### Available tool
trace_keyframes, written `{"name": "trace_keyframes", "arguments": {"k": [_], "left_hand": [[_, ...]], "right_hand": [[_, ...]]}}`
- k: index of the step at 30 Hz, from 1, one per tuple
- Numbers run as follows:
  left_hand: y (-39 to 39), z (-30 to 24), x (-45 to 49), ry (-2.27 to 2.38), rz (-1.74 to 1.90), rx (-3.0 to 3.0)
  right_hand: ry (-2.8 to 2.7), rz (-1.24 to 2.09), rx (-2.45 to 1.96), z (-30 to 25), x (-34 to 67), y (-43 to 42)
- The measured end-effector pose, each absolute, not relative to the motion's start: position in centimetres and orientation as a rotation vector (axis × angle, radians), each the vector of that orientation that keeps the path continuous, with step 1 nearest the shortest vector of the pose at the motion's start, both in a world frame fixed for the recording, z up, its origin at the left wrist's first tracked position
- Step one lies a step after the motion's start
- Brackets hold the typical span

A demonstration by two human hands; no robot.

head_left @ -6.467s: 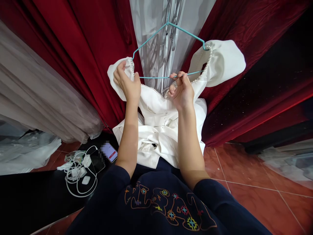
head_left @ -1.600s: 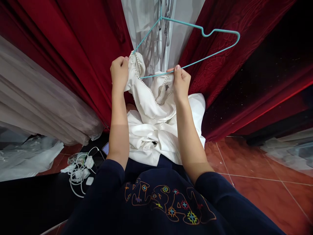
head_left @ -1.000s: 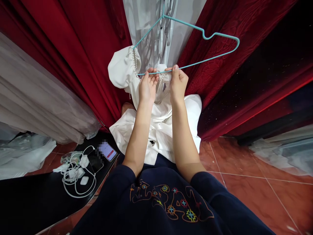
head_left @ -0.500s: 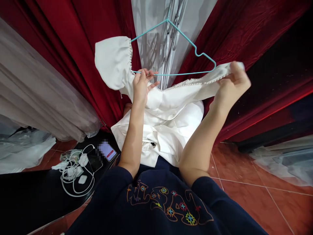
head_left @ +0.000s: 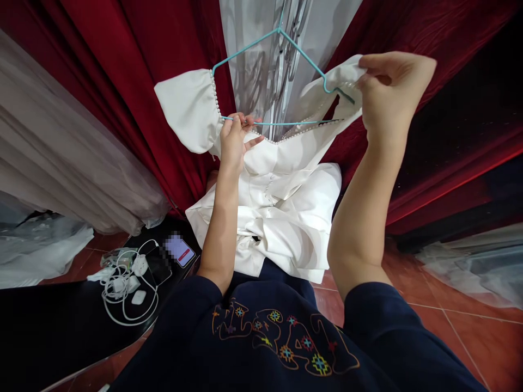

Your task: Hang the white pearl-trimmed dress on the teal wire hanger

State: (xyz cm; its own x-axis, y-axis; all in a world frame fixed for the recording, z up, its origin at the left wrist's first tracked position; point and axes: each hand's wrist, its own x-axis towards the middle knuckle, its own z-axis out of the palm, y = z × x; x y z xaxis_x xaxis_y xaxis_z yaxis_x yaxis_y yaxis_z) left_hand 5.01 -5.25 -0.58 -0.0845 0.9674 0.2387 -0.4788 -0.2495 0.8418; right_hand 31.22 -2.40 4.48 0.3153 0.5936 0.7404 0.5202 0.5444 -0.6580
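A white dress (head_left: pixel 261 163) with pearl beading along its neckline lies partly over my lap. A light-blue hanger (head_left: pixel 245 50) hangs upright, its left end inside the dress's left puffed sleeve (head_left: pixel 186 109). My left hand (head_left: pixel 237 133) pinches the hanger's bottom bar by the neckline, some fingers stretched out. Up at the right, my right hand (head_left: pixel 394 81) grips the edge of the other sleeve (head_left: pixel 347 71), held over the hanger's right end. Part of that end is covered by the fabric.
On a black bench (head_left: pixel 61 326) at left lie a lit phone (head_left: pixel 180 250), a tangled white cable (head_left: pixel 122 294) and a small white case (head_left: pixel 139 297). Red curtains (head_left: pixel 134 71) and pale tulle gowns (head_left: pixel 61 141) stand around. The floor (head_left: pixel 441 332) is red tile.
My right hand has risen and moved slightly left with the sleeve, bringing it over the hanger's right end, which was outside the fabric. My left hand has barely moved.
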Motion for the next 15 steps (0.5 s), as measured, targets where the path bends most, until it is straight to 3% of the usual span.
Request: {"name": "trace_keyframes", "arguments": {"k": [4, 9, 15], "left_hand": [[-5.3, -0.6, 5.0, 0.722, 1.617, 1.01], [-5.3, -0.6, 4.5, 0.778, 1.601, 1.081], [-5.1, -0.7, 4.2, 0.731, 1.602, 1.095]], "right_hand": [[-1.329, 0.192, -1.131, 2.9, 30.3, -2.1], [-1.233, 0.071, -1.035, 1.1, 30.7, -0.9], [-0.967, 0.175, -0.945, 4.2, 32.0, -4.6]]}}
